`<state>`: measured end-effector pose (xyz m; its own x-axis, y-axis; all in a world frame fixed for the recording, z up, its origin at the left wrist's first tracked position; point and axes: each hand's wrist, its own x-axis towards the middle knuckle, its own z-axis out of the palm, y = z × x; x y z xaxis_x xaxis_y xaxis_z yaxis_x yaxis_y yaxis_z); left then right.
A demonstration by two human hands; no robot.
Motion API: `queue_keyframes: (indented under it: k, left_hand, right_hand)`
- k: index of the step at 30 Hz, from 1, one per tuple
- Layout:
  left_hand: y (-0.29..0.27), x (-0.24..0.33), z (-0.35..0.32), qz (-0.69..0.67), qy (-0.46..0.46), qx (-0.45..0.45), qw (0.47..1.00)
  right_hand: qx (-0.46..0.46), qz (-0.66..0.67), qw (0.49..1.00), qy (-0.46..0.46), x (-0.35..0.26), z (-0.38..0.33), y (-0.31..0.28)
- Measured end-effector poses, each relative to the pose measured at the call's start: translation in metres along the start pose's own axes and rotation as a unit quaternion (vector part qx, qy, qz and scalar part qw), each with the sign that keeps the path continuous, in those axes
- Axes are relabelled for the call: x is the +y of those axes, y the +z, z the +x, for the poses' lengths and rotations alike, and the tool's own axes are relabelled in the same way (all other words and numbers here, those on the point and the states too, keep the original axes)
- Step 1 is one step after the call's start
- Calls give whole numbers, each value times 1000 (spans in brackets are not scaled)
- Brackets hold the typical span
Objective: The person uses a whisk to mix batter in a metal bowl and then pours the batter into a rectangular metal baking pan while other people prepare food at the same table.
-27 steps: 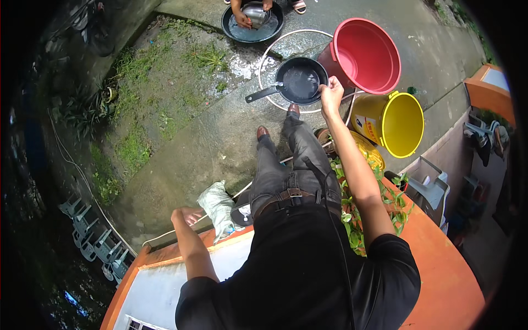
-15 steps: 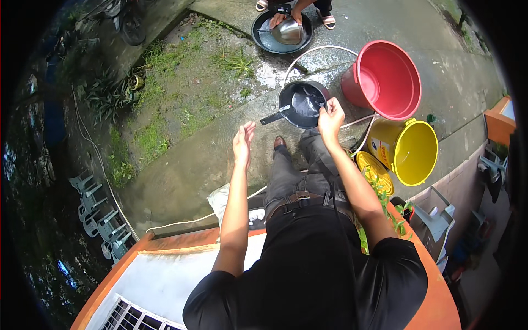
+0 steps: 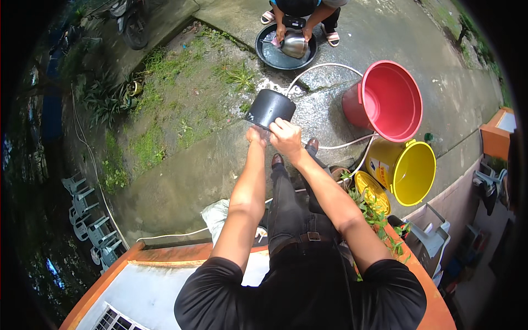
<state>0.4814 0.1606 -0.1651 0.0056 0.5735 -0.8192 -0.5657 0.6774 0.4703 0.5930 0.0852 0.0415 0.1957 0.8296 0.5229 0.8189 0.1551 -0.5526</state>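
Black pot (image 3: pixel 269 107) held tipped on the far side of my right hand (image 3: pixel 286 136) and left hand (image 3: pixel 256 135).
I have the right clasped on its near rim; the left sits close beside, partly hidden, and I can't tell whether it grips. The pot's axis slants far and slightly right, its handle out of sight. A pale hose (image 3: pixel 330 64) curves just past its far edge; a red bucket (image 3: pixel 350 105) and yellow bucket (image 3: pixel 415 173) crowd the right, a basin (image 3: pixel 286 67) far.

Pot (image 3: pixel 270 107) is sitting right ahead of your left hand (image 3: pixel 256 136) and right hand (image 3: pixel 286 136), basin (image 3: pixel 265 61) lying beyond, farther bucket (image 3: pixel 353 104) and nearer bucket (image 3: pixel 385 165) standing rightward, sack (image 3: pixel 214 216) lying behind.
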Motion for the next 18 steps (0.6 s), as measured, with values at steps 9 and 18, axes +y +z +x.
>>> queue_keyframes:
  k: [9,18]
  left_hand:
    - [-48,59,42,303,84,91,945]
    - [-81,151,2,766,399,-6,504]
  right_hand:
    - [39,-23,988,-147,-21,31,41]
    - [117,-121,973,-159,40,65,-42]
